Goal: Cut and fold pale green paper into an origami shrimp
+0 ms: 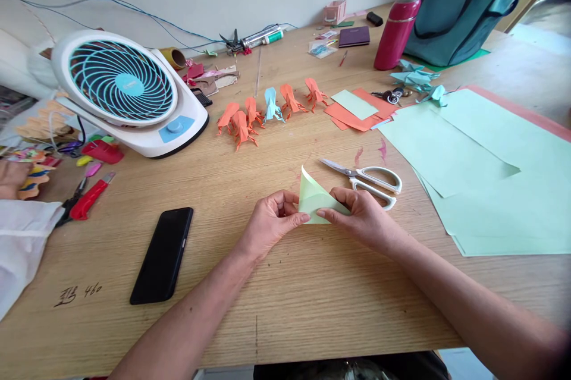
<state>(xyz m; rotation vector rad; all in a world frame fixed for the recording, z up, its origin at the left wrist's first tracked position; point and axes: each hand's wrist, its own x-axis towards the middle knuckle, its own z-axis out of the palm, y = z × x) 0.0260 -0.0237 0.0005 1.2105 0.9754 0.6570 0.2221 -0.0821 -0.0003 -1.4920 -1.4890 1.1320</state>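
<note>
A small light green paper [317, 197], folded into a triangle, is held just above the wooden table [285, 308] at its middle. My left hand [270, 222] pinches its left edge with thumb and fingers closed. My right hand [363, 216] pinches the right corner the same way. White-handled scissors [368, 181] lie right behind my right hand, blades pointing left.
A black phone [163, 254] lies left of my hands. A white and blue fan [127, 91] stands at the back left. Several orange folded figures and a blue one [270, 107] stand mid-table. Large green sheets [491, 172] cover the right. A red flask [396, 32] and a teal bag [464, 5] sit behind.
</note>
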